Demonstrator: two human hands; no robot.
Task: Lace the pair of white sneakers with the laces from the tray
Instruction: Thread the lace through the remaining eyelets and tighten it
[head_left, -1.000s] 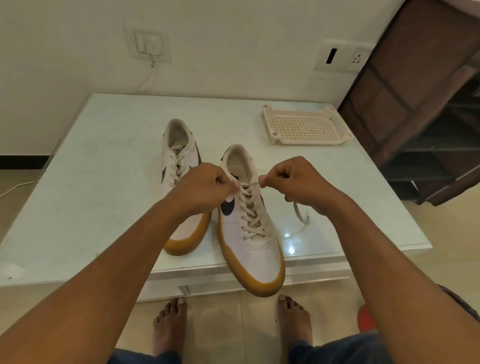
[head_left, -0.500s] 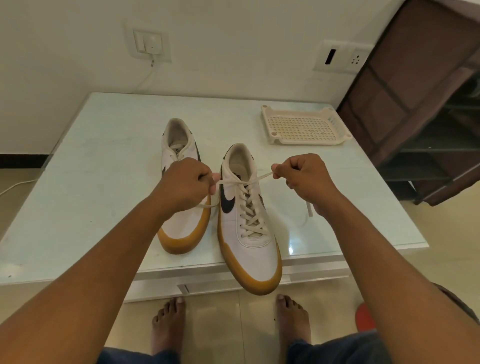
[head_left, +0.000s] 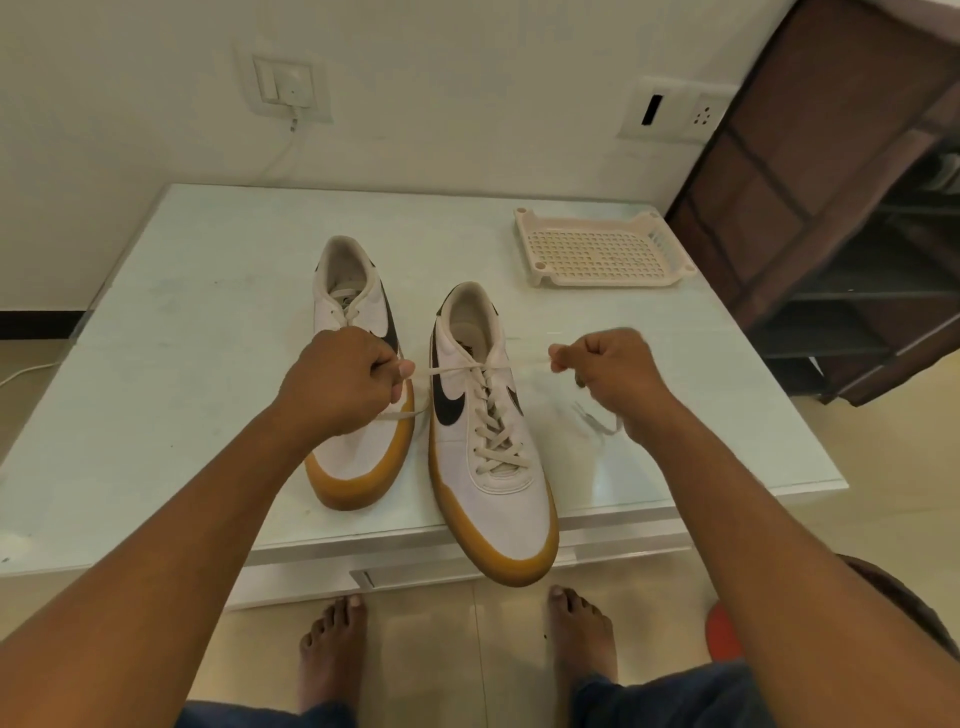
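Note:
Two white sneakers with gum soles and black swooshes stand on the table. The right sneaker (head_left: 493, 483) is laced up its front, its toe overhanging the table's front edge. Its cream lace (head_left: 470, 368) stretches taut sideways across the top eyelets. My left hand (head_left: 340, 382) grips one end of that lace, and a loose tail hangs below the fist. My right hand (head_left: 610, 371) pinches the other end, with its tail trailing onto the table. The left sneaker (head_left: 358, 312) is partly hidden behind my left hand; lacing shows near its collar.
A cream perforated tray (head_left: 602, 249) holding no laces sits at the table's back right. The white glass-topped table (head_left: 182, 322) stands against a wall. A dark brown shelf unit (head_left: 841, 208) stands to the right. My bare feet are on the floor below the table's front edge.
Both hands have moved apart sideways, drawing the lace ends outward and pulling the lace tight across the right sneaker's top.

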